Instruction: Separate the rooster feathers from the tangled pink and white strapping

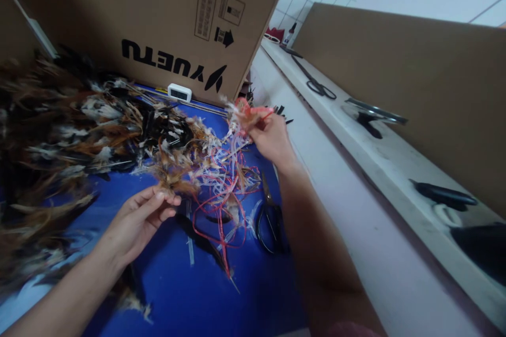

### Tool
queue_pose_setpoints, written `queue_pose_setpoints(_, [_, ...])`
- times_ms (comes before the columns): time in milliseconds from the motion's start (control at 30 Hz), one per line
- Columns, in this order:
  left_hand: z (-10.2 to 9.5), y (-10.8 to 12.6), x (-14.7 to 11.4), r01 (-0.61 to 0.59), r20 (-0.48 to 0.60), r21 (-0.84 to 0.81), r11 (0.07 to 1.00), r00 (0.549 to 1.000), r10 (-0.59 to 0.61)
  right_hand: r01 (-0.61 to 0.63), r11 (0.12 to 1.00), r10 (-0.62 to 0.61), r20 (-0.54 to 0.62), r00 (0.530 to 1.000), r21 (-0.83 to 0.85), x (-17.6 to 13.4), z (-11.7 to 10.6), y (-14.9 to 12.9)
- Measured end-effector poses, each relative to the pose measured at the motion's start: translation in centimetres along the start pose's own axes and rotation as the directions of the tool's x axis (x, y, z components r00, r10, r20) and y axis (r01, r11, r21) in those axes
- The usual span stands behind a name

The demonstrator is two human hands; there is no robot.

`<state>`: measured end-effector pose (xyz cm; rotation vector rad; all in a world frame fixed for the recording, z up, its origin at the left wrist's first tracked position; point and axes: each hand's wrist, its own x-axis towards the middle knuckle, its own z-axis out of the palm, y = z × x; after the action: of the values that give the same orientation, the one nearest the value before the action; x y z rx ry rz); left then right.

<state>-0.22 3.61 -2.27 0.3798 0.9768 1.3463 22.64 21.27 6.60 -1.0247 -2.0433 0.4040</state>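
My left hand (138, 217), low at the left, has its thumb and finger pinched on a tuft of brown feathers (171, 179). My right hand (273, 139) reaches farther out, its fingertips closed on a brown feather (248, 118) beside a bright pink-red strip. Whether the strip is also in the pinch, I cannot tell. Between the hands lies a tangle of pink and whitish string (227, 181) on the blue tabletop (177, 284). Scissors (269, 221) with dark handles lie by my right forearm. A dark feather (201, 237) rests near the tangle.
A big heap of brown, black and white feathers (103, 116) covers the left side. A tall cardboard box (169, 5) stands behind it, with a small white digital display (179, 92) at its foot. On the right ledge (395, 168) lie more scissors (320, 88) and dark tools.
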Motion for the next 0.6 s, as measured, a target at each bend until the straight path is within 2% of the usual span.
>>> queue_pose_setpoints(100, [0.0,0.1,0.1,-0.009,0.004,0.006,1.0,1.0,0.009,0.035,0.995,-0.025,0.1,0.995,-0.096,-2.3,0.1,-1.0])
queue_pose_setpoints(167, [0.0,0.1,0.1,-0.012,-0.01,0.003,1.0,1.0,0.012,0.083,0.985,-0.045,0.235,0.971,-0.151,-3.5,0.1,-0.8])
queue_pose_setpoints(233, [0.0,0.1,0.1,-0.012,-0.017,0.003,1.0,1.0,0.012,0.057,0.982,0.006,0.335,0.942,-0.178,-4.2,0.0,0.2])
queue_pose_setpoints(267, [0.0,0.1,0.1,-0.012,-0.017,0.005,1.0,1.0,0.012,-0.009,0.979,0.08,0.342,0.936,-0.203,-4.3,0.0,1.1])
queue_pose_setpoints(333, [0.0,0.1,0.0,-0.009,-0.014,0.008,1.0,1.0,0.01,-0.24,0.923,0.32,0.255,0.912,-0.301,-4.5,-0.1,3.3])
queue_pose_setpoints(367, [0.1,0.1,0.0,-0.007,-0.013,0.008,1.0,1.0,0.007,-0.297,0.893,0.382,0.219,0.898,-0.338,-4.5,-0.1,4.4])
queue_pose_setpoints(500, [0.2,-0.1,0.1,-0.007,-0.01,0.015,1.0,1.0,0.007,-0.417,0.811,0.518,0.169,0.839,-0.411,-4.7,0.9,8.0])
queue_pose_setpoints(600, [0.1,-0.2,0.2,0.001,-0.005,0.019,1.0,1.0,-0.001,-0.461,0.78,0.572,0.183,0.8,-0.424,-4.9,2.3,9.0])
